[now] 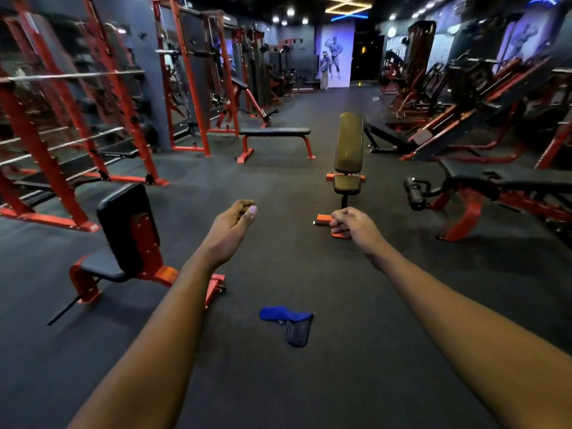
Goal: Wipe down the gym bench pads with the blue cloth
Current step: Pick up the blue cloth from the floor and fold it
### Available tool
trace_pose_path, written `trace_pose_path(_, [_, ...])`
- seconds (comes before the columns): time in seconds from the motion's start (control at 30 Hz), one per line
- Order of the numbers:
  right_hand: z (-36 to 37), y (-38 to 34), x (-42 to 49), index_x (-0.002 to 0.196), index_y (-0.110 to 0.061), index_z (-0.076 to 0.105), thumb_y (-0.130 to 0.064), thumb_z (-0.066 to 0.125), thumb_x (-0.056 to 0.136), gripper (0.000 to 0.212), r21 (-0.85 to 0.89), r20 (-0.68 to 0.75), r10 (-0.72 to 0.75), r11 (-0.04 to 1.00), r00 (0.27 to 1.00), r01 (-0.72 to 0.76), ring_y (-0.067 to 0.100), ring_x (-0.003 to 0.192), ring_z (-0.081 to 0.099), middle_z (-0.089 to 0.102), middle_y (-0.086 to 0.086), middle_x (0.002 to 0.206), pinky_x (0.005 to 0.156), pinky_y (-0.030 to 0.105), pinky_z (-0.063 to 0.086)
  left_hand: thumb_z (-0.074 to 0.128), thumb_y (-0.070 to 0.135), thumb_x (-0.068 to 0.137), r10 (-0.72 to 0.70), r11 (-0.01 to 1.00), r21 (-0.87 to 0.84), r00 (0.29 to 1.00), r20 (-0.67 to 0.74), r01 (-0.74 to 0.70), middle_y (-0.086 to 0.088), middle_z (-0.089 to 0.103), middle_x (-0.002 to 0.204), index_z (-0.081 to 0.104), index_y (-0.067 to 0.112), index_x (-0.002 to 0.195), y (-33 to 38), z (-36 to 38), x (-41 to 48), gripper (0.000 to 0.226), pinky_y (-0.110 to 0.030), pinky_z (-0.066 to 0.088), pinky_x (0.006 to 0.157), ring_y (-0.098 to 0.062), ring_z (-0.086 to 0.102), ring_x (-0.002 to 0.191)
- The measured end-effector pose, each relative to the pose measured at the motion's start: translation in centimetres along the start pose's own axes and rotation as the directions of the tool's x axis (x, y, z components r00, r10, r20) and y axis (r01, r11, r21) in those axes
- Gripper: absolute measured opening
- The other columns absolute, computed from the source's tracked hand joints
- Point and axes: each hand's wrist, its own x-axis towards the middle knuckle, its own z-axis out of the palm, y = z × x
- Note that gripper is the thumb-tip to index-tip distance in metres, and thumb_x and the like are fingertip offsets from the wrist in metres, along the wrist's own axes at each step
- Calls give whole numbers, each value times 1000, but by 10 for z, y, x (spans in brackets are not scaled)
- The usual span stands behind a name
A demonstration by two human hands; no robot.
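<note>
Blue cloth (286,318) lies crumpled on floor (371,360); left hand (235,226) and right hand (353,224) curled, holding nothing.

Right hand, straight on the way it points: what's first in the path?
Likely the orange steel base foot of the upright bench with olive-brown pads, just past the right hand. Depth is unclear. The blue cloth lies on the floor, off that line.
</note>
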Motion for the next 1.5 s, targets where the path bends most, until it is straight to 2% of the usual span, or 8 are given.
trace_pose_path(0.43, [76,167,284,83,-20,61,-15,58,97,15,-62,14,253,966,967,-252,14,72,62,66,9,90,56,7,42,41,42,103,-206,979,41,967,151,202,10,54,121,51,19,135,-231,79,255,41,-15,40,87,-7,51,113])
trace_pose_path(0.77, [131,318,406,87,-17,65,-14,72,88,7,-170,14,562,816,827,-552,20,83,66,70,8,91,88,40,53,41,41,103,-426,904,149,820,383,400,5,59,123,54,19,131,-396,148,373,38,-24,39,90,-11,55,114])
trace_pose_path(0.9, [155,407,431,98,-7,69,-13,74,87,13,-277,14,632,747,775,-604,17,85,61,68,8,92,70,13,46,44,39,102,-498,867,210,756,425,453,5,62,115,58,17,123,-473,204,381,33,-14,39,79,-8,57,104])
trace_pose_path(1.0, [175,507,440,100,-7,69,-14,73,87,15,-379,49,680,690,731,-616,14,82,60,69,6,92,61,6,42,47,36,101,-570,821,267,707,419,504,0,66,104,60,14,114,-553,265,372,29,-28,47,79,-13,62,94])
trace_pose_path(1.1, [196,615,443,99,-8,70,-13,72,87,14,-479,71,692,655,718,-584,12,82,61,70,5,94,61,9,40,49,34,100,-609,793,331,671,423,511,2,62,101,58,15,115,-639,333,352,25,-25,43,76,-11,59,90])
trace_pose_path(1.23, [225,765,439,100,-13,70,-13,67,90,10,-657,165,674,620,720,-429,14,101,54,62,2,108,83,21,39,55,33,98,-628,773,483,605,490,411,-7,52,133,61,14,122,-766,427,312,32,-33,39,98,-24,48,123])
trace_pose_path(1.33, [237,872,428,97,-20,72,-20,61,93,11,-807,265,671,548,692,-222,17,114,42,57,-3,128,96,35,39,59,42,94,-636,752,610,519,571,251,-7,20,161,66,21,121,-850,498,273,34,-49,35,110,-31,26,143])
trace_pose_path(1.5, [252,980,417,111,-25,69,-24,60,89,24,-896,389,748,444,537,31,28,146,10,13,-6,165,113,52,20,56,45,95,-671,674,739,433,602,18,0,-22,162,53,29,139,-936,578,240,47,-52,10,119,-31,-3,151])
